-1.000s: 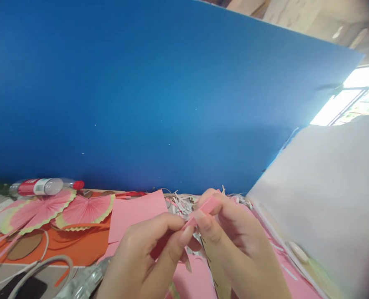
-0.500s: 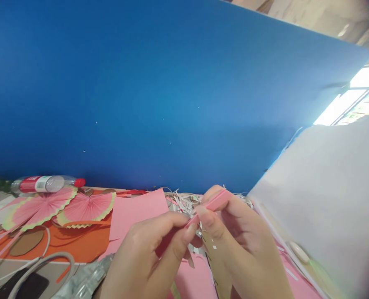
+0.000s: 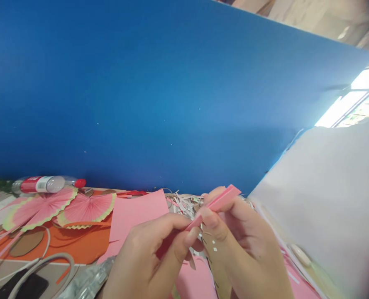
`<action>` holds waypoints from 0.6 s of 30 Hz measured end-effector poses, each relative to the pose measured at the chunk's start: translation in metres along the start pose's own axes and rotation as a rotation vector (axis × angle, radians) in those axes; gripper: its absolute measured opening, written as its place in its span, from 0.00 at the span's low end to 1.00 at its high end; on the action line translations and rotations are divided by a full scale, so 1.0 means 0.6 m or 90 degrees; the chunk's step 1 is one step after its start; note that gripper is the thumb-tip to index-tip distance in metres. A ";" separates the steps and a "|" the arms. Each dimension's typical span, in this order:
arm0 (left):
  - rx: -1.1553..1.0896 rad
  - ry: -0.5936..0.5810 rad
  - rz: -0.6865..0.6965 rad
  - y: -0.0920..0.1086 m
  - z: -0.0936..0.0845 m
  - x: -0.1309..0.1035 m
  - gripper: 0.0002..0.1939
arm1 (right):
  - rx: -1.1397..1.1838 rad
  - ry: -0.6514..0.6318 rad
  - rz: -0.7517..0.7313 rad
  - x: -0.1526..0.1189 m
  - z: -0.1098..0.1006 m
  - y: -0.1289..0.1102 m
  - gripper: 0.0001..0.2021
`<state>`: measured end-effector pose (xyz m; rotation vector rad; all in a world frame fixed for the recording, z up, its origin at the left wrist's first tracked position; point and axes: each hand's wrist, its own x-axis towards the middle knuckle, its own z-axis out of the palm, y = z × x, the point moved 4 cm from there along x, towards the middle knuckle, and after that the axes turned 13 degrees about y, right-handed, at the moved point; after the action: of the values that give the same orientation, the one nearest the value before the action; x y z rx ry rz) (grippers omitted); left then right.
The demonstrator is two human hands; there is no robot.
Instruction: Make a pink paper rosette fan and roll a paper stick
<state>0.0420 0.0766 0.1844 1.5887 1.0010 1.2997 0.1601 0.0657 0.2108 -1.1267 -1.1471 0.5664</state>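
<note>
Both hands pinch the folded pink paper strip [image 3: 215, 205]: left hand [image 3: 150, 261] low, right hand [image 3: 240, 241] higher. The strip slants up-right.

folded strip [image 3: 222, 199]: pink | paper sheet [image 3: 134, 216]: plain pink | pleated fans [image 3: 62, 205]: pink, yellow-green scalloped rim | backboard [image 3: 159, 95]: solid blue | mat [image 3: 75, 245]: orange | bottle [image 3: 45, 184]: clear, red-white label, red cap
</note>
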 end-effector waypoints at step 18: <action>0.022 -0.003 0.039 0.010 0.001 0.000 0.12 | -0.020 -0.016 0.024 0.000 0.004 0.003 0.12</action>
<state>0.0431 0.0745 0.1901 1.6590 0.9837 1.3257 0.1582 0.0675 0.2090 -1.1733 -1.1630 0.5948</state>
